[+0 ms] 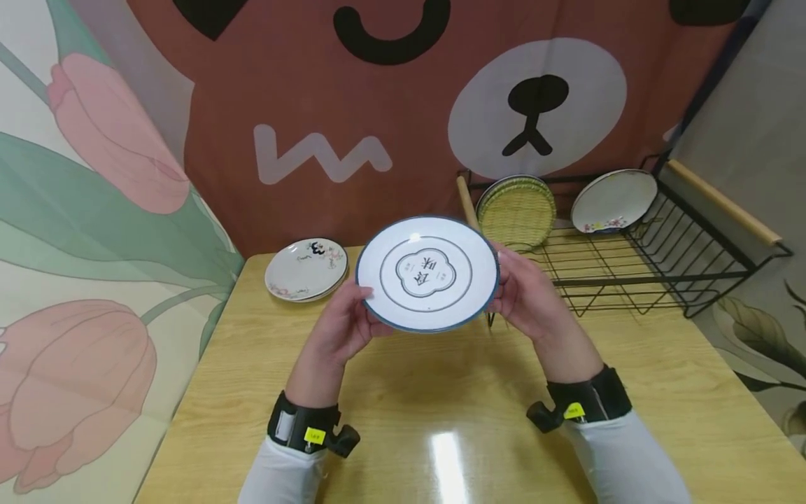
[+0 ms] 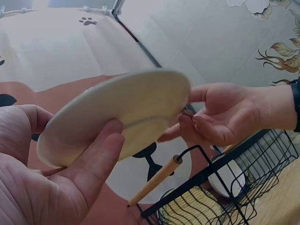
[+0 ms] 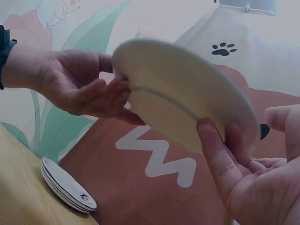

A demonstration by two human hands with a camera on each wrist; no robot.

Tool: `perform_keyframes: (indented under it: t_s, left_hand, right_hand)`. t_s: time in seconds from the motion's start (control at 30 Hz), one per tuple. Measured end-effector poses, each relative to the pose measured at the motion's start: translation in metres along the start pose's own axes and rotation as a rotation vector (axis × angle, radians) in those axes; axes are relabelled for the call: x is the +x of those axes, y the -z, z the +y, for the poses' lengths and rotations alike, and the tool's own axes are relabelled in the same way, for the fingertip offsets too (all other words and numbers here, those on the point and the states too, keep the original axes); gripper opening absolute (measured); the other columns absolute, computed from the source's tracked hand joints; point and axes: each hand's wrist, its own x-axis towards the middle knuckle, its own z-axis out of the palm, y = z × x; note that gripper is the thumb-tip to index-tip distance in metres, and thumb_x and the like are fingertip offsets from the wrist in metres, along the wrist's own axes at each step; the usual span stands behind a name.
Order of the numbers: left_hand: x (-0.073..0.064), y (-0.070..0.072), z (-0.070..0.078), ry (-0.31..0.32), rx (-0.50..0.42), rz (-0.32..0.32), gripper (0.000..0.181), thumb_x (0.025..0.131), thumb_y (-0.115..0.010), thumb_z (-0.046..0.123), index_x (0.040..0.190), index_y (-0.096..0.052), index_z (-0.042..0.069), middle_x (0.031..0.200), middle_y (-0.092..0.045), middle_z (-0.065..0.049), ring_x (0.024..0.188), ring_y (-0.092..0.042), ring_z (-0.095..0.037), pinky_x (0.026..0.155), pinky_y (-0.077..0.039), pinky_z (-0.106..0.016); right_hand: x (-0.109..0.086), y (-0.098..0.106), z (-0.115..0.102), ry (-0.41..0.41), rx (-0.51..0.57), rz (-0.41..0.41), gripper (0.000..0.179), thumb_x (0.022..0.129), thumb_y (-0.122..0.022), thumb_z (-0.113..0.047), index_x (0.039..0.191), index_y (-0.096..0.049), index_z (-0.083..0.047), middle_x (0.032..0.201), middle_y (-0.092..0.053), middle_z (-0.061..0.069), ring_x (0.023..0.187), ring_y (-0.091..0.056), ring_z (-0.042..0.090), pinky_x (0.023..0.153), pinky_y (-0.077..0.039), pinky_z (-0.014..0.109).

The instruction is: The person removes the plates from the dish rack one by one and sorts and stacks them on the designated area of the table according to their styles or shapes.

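Both hands hold a round white plate (image 1: 428, 308) with a blue rim and a dark flower-shaped emblem, raised above the table and tilted toward the head camera. My left hand (image 1: 346, 322) grips its left edge, thumb on the upper face and fingers underneath. At the right edge, my right hand (image 1: 522, 290) grips it, its fingers partly hidden behind the plate. Both wrist views show the plain underside of the plate (image 2: 136, 103), with fingertips (image 3: 206, 129) of the right hand pressed against it.
A small stack of floral white plates (image 1: 302, 269) lies at the table's back left. At the back right, a black wire rack (image 1: 604, 281) with wooden handles holds a yellow-green woven-looking round plate (image 1: 516, 213) and a white floral plate (image 1: 617, 199). A bear-print cloth (image 1: 302, 84) hangs behind.
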Motion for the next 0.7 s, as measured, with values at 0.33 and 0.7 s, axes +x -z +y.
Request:
perform_keyframes:
  t_s: [0.33, 0.7]
  left_hand:
    - [0.006, 0.013, 0.000, -0.072, 0.035, 0.248, 0.056, 0.105, -0.038, 0.008, 0.159, -0.036, 0.022, 0.122, -0.076, -0.007, 0.090, -0.080, -0.020, 0.079, -0.064, -0.039]
    - [0.008, 0.038, 0.011, -0.124, 0.061, 0.381, 0.055, 0.106, -0.044, 0.008, 0.158, -0.037, 0.022, 0.112, -0.078, -0.007, 0.083, -0.080, -0.020, 0.074, -0.065, -0.035]
  right_hand:
    - [0.003, 0.000, 0.002, -0.024, 0.010, -0.066, 0.048, 0.114, -0.031, -0.030, 0.154, -0.037, -0.005, 0.104, -0.078, 0.010, 0.095, -0.078, 0.028, 0.082, -0.064, 0.038]
    - [0.022, -0.022, 0.021, -0.124, -0.095, 0.083, 0.042, 0.111, -0.042, -0.032, 0.145, -0.050, -0.009, 0.113, -0.075, 0.009, 0.105, -0.075, 0.028, 0.089, -0.063, 0.043]
